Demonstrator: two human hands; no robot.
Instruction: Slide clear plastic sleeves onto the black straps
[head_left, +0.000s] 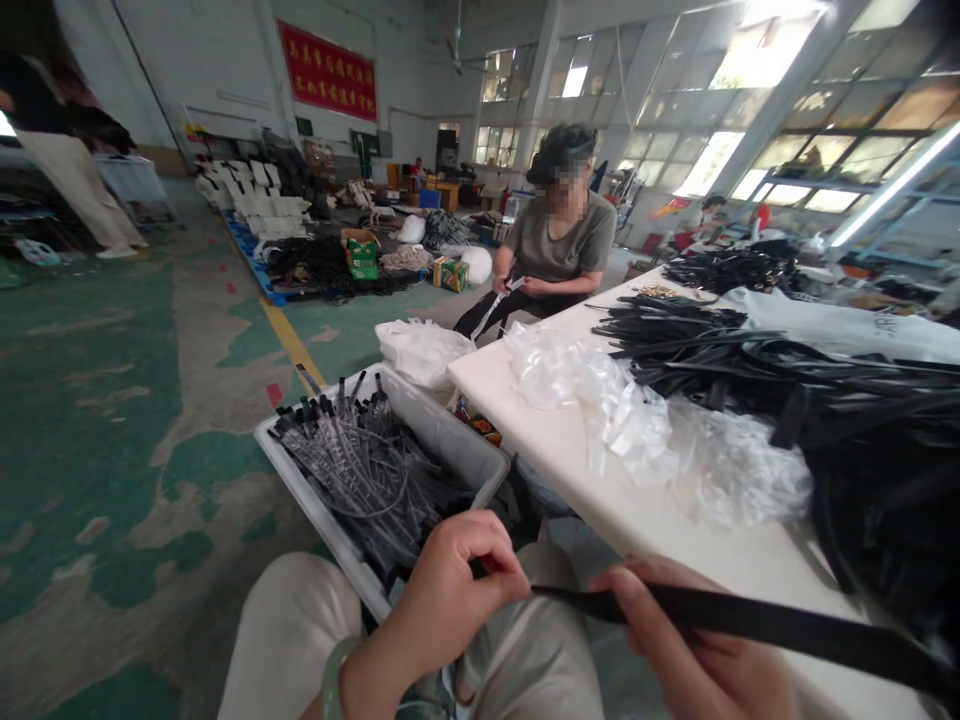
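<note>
Strap (757, 618) between left hand (450, 595), right hand (675, 625)

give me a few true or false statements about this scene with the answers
1. The left hand and right hand both grip a black strap. True.
2. The pale green bangle is on the right wrist. False: it is on the left wrist.
3. The clear plastic bags lie inside the white plastic crate. False: they lie on the white table; the crate holds grey strips with black ends.
4. A seated co-worker is at the table's far end. True.
</note>
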